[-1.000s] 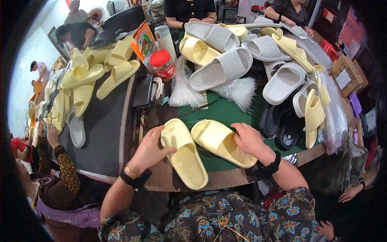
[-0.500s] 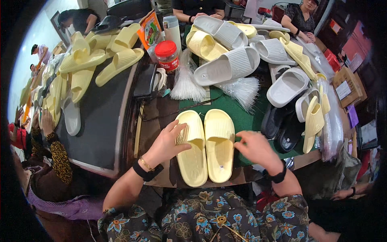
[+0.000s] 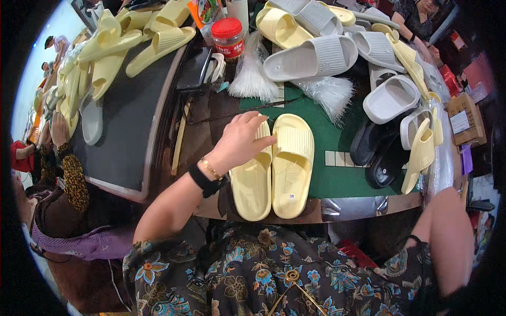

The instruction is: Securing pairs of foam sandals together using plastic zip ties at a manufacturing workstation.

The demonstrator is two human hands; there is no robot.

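Two pale yellow slide slippers lie side by side before me, soles down, toes pointing away. My left hand [image 3: 243, 141] lies over the ribbed strap of the left slipper [image 3: 250, 195], its thumb stretched apart from the fingers toward the other slipper. The hand hides much of that strap. The right slipper [image 3: 293, 158] stands uncovered, with a small white size sticker on its heel. My right arm [image 3: 448, 237] is bent out at the far right; its hand does not show.
Grey and yellow slippers [image 3: 311, 58] pile at the back right, with black slippers [image 3: 385, 160] below them. Bundles of clear plastic fasteners [image 3: 252, 76] lie near a red-lidded jar [image 3: 227, 39]. More yellow slippers [image 3: 108, 68] cover the left table. A co-worker's hand [image 3: 59, 128] is at left.
My right hand has left the right slipper's side and gone out of view at the right. My left hand has moved farther over the left strap. The table sits higher in view.
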